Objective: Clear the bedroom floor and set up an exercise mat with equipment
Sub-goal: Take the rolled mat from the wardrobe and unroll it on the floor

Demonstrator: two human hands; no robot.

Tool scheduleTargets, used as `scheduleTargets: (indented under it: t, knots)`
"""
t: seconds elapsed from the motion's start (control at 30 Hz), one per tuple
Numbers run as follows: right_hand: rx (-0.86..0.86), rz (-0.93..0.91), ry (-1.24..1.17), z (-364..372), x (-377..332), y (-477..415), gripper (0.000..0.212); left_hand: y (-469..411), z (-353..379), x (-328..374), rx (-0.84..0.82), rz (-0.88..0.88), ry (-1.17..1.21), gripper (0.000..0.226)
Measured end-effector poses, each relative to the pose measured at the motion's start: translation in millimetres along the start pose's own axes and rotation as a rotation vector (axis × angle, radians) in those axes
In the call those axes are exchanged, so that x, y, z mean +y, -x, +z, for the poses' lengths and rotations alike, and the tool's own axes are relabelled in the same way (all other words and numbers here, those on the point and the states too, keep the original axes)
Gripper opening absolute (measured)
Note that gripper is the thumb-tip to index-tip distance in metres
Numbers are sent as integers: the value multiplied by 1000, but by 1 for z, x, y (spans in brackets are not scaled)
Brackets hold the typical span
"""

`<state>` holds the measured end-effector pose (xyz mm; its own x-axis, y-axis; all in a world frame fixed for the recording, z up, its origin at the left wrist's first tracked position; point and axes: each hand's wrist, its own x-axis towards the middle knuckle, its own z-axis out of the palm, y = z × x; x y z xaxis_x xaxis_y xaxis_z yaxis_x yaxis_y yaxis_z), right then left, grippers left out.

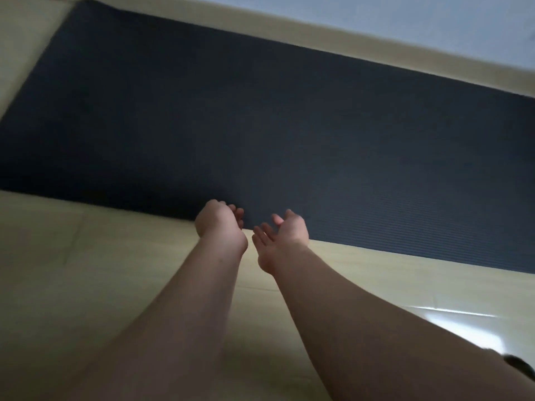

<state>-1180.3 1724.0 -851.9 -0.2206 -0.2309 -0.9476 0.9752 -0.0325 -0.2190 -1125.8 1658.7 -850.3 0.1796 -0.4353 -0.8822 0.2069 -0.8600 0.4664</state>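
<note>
A dark ribbed exercise mat [260, 117] lies flat and unrolled on the pale floor, filling the upper half of the head view. Both my arms reach forward to its near long edge. My left hand [218, 219] hangs over that edge with its fingers curled loosely inward and nothing in it. My right hand [282, 235] is beside it, palm turned up, fingers spread, also holding nothing. Neither hand grips the mat. No other equipment is in sight.
Pale wooden floor [86, 270] runs in front of the mat and to its left. A light skirting strip [318, 36] and a grey-blue wall [405, 21] lie just behind the mat's far edge. A bright reflection [463, 328] shines on the floor at right.
</note>
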Motion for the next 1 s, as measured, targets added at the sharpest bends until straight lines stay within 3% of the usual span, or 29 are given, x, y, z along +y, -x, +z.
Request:
scheduleTargets:
  t: [0.3, 0.47, 0.63, 1.0]
  knots:
    - [138, -169, -129, -110, -128, 7, 43, 71, 91, -89, -197, 5, -288, 27]
    - [209, -240, -202, -182, -194, 11, 39, 124, 140, -175, -414, 66, -527, 31]
    - [263, -281, -380, -261, -261, 18, 36, 185, 184, -264, -560, -13, -709, 34]
    - [332, -431, -596, -431, -387, 14, 30, 235, 266, -391, -673, -134, -620, 44]
